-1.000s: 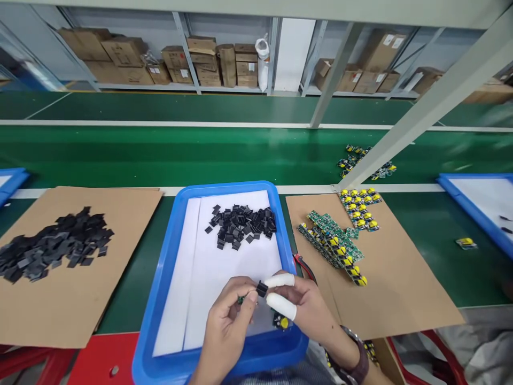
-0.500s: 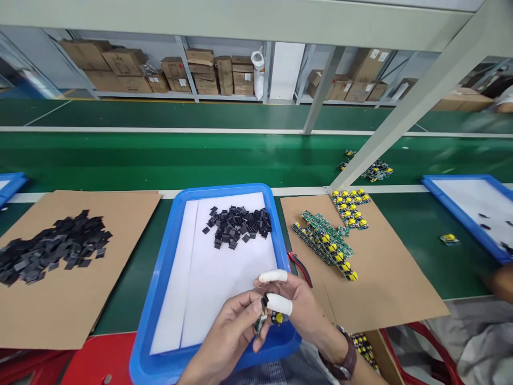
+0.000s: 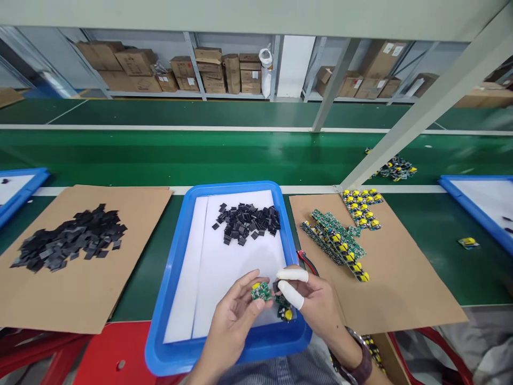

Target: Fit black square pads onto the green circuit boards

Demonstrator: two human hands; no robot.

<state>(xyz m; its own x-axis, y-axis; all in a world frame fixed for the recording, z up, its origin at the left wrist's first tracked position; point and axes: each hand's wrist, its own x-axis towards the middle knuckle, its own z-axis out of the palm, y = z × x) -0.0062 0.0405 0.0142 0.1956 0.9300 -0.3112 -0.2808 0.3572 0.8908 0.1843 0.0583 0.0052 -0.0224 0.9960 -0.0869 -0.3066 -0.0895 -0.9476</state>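
Cardboard sheet (image 3: 60, 299), far left: heap of black parts (image 3: 70, 245). Blue tray (image 3: 168, 283), centre, white-lined: smaller pile of black caps (image 3: 247, 221) at its far end. Left hand (image 3: 234, 315), over the tray's near end: fingers pinched on a green board (image 3: 261, 291). Right hand (image 3: 310, 305), just beside, white finger cots: holds another board (image 3: 284, 309) low; a dark piece at its fingertips is too small to tell. Right cardboard (image 3: 401, 289): rows of boards (image 3: 339, 243).

Since 1 second ago, the left hand (image 3: 236, 313) has swapped its pinch on a small black part for a small green circuit board (image 3: 261, 291), now face-up at its fingertips. The right hand (image 3: 310, 305), at 3 o'clock of it, has drawn slightly apart, another board (image 3: 284, 310) beneath its capped fingers.
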